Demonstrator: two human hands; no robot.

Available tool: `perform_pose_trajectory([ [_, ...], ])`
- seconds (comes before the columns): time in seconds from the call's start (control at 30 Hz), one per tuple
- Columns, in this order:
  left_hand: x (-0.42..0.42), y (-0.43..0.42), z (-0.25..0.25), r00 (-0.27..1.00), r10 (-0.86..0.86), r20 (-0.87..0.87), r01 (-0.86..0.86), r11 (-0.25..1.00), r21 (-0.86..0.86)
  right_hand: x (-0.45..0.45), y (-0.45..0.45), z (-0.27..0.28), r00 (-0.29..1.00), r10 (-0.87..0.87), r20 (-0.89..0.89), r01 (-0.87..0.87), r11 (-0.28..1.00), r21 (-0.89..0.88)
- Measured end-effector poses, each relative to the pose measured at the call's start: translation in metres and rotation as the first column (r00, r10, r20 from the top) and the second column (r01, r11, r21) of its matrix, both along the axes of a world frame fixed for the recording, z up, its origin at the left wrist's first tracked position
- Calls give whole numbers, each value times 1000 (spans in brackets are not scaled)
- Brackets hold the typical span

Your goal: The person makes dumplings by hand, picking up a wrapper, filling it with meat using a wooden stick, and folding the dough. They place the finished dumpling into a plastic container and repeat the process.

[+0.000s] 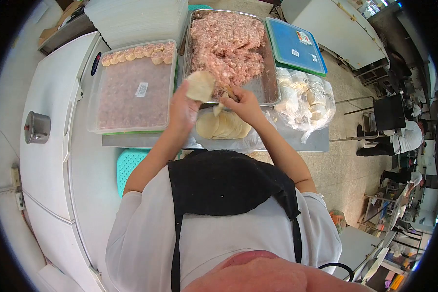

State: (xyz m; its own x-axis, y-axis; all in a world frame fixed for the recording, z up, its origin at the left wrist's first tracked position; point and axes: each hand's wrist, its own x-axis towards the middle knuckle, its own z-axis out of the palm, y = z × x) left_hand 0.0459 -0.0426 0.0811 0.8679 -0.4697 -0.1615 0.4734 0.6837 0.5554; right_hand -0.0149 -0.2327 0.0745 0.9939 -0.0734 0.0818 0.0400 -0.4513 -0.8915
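My left hand (184, 108) holds a round, pale dough wrapper (200, 86) near the front edge of the metal tray. Beside it, my right hand (244, 105) is closed on a small utensil (227, 93), partly hidden by the fingers, with something pale hanging below it. Ground meat (227, 41) is heaped in the metal tray (272, 93). Just under my hands lies a fanned stack of wrappers (221, 125) on plastic. To the left, a clear plastic container (131, 97) has a row of filled dumplings (137, 52) along its far side.
A blue-lidded container (294, 46) stands at the back right, with a plastic bag of wrappers (306, 100) in front. White refrigerators (48, 160) stand left. Several people (408, 136) are on the far right, near a black chair (389, 113).
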Motion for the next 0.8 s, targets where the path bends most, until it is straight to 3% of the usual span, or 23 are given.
perform_pose_trajectory([
  [0.07, 11, 12, 10, 976, 207, -62, -204, 978, 41, -10, -8, 6, 998, -23, -57, 20, 997, -68],
  [0.1, 14, 12, 13, 976, 208, -62, -206, 978, 41, -14, -11, 10, 992, -53, -113, 37, 990, -137],
  [0.23, 19, 0, 5, 989, 144, 45, -149, 980, 128, -20, -18, 24, 981, -100, -164, 90, 994, -70],
  [0.3, 18, -14, 3, 990, 90, 107, -108, 979, 173, -13, -20, 28, 992, -104, -75, 117, 972, 203],
  [0.37, 16, -30, 9, 1000, 13, -19, -14, 999, -45, -8, -18, 38, 983, -111, -146, 138, 972, 188],
  [0.4, 17, -37, 16, 1000, 12, -18, -13, 999, -43, -5, -15, 42, 969, -115, -218, 154, 973, 173],
  [0.43, 19, -44, 25, 998, 25, -51, -32, 988, -150, -2, -13, 32, 969, -115, -217, 154, 973, 174],
  [0.47, 21, -49, 31, 996, 34, -86, -55, 965, -255, 1, -10, 14, 986, -122, -111, 134, 985, 109],
  [0.5, 24, -50, 34, 996, 35, -88, -57, 966, -253, 1, -8, 9, 993, -121, -6, 121, 992, 42],
  [0.53, 29, -50, 36, 989, 63, -132, -94, 965, -243, -2, -14, 8, 993, -118, -7, 118, 992, 43],
  [0.6, 41, -48, 33, 980, 101, -172, -140, 962, -235, -8, -32, 14, 984, 25, 179, 27, 959, -283],
  [0.63, 46, -47, 23, 979, 156, -131, -179, 966, -187, -11, -41, 24, 983, 36, 178, 16, 959, -283],
  [0.7, 54, -46, 7, 970, 245, -15, -245, 968, -47, -16, -57, 48, 995, 103, 10, -74, 780, -622],
  [0.73, 53, -47, 5, 966, 257, -15, -257, 965, -45, -14, -58, 56, 993, 115, 10, -84, 780, -620],
  [0.8, 46, -51, 8, 984, 180, -16, -180, 983, -39, -10, -59, 65, 964, 99, 247, 58, 827, -559],
])
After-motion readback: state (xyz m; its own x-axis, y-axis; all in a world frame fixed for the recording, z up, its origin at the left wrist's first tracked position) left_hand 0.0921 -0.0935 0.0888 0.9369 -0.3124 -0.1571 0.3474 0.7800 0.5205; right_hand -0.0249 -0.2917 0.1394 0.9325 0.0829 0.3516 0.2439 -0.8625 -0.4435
